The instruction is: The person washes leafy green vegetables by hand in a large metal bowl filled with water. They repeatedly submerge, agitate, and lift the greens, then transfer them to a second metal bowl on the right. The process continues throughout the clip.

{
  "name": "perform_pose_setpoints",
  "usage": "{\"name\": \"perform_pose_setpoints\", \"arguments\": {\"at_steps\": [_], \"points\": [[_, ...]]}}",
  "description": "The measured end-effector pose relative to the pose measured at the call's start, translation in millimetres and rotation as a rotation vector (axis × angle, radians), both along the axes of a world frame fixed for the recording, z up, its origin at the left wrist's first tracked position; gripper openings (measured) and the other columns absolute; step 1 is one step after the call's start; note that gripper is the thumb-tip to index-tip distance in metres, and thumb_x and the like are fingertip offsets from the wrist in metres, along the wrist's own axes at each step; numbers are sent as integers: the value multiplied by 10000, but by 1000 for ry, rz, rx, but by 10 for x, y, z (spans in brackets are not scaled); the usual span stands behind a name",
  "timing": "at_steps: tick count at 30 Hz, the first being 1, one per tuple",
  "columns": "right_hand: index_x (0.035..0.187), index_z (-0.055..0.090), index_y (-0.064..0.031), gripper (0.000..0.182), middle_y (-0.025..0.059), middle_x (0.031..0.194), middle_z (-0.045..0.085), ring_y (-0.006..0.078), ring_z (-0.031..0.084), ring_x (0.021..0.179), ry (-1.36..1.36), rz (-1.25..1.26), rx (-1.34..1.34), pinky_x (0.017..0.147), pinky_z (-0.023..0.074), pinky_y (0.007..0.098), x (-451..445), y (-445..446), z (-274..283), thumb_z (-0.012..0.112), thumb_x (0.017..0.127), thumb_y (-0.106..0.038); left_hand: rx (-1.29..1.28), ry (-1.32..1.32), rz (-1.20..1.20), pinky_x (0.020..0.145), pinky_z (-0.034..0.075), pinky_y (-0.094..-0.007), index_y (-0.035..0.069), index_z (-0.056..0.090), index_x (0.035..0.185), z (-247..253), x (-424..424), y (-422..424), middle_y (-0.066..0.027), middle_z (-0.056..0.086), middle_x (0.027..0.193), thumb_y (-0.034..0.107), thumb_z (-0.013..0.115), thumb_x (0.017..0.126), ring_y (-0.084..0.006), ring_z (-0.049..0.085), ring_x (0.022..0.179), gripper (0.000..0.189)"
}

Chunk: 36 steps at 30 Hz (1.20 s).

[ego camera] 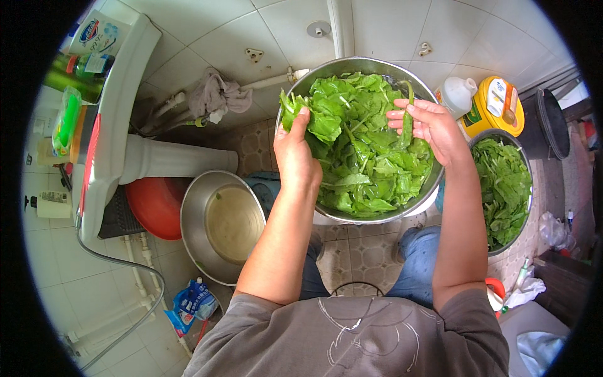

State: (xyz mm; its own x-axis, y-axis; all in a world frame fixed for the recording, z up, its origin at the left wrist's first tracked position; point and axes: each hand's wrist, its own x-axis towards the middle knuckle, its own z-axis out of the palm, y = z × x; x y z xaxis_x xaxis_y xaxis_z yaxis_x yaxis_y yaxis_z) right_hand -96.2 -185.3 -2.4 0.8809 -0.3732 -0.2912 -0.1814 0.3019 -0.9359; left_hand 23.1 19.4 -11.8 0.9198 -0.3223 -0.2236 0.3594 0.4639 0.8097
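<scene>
A large steel basin (359, 220) stands before me, filled with wet leafy greens (362, 155) in water. Over its left side, my left hand (297, 151) grips a bunch of green leaves (325, 123), thumb on top. At the basin's right side, my right hand (435, 127) holds a long, narrow green vegetable piece (406, 125) upright between thumb and fingers. Whether that piece is a pepper or a rolled leaf and stem, I cannot tell.
A second basin (528, 176) of cut greens sits at the right. To the left, a steel basin (193, 221) holds cloudy water beside a red basin (158, 207) and the washbasin pedestal (183, 158). Behind the greens on the right are a yellow tub (490, 110) and a black bucket (541, 127).
</scene>
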Motion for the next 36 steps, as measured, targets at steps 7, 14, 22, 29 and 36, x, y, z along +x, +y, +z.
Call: {"name": "perform_pose_setpoints", "arguments": {"at_steps": [7,14,22,29,36], "points": [[1281,396,96,419,248,1176,567,286,614,1012,-60,-2,238,850,495,341,-28,-33,-1,469,921,-105,-27,-14,-14,824,457,-284,13,571,1111,4,-48,-28,-53,629,1033,102,577,893,-140,588,911,236],[1336,302,119,523,263,1222,530,296,589,1061,-137,38,217,917,442,381,-57,-8,-53,489,887,-74,32,-65,-4,810,456,-273,22,580,1096,70,-127,-86,-47,634,1020,78,579,889,-129,588,891,214],[1120,554,36,285,159,993,668,203,636,934,92,-8,-79,832,453,350,-51,94,99,554,877,-112,42,-62,3,801,458,-270,22,587,1081,84,-137,-80,-40,638,998,79,575,892,-125,590,880,198],[927,623,-49,250,48,759,654,129,616,756,8,-27,-183,656,455,313,-57,12,-117,671,839,-278,29,-45,-6,803,457,-273,20,590,1078,105,-148,-106,-41,637,1005,79,570,894,-126,589,884,195],[901,626,-56,185,16,751,625,92,580,612,222,-324,-75,570,464,220,-7,31,-22,607,889,-240,44,-48,-10,804,456,-276,24,591,1085,93,-136,-79,-44,636,1008,89,569,896,-128,587,883,201]]}}
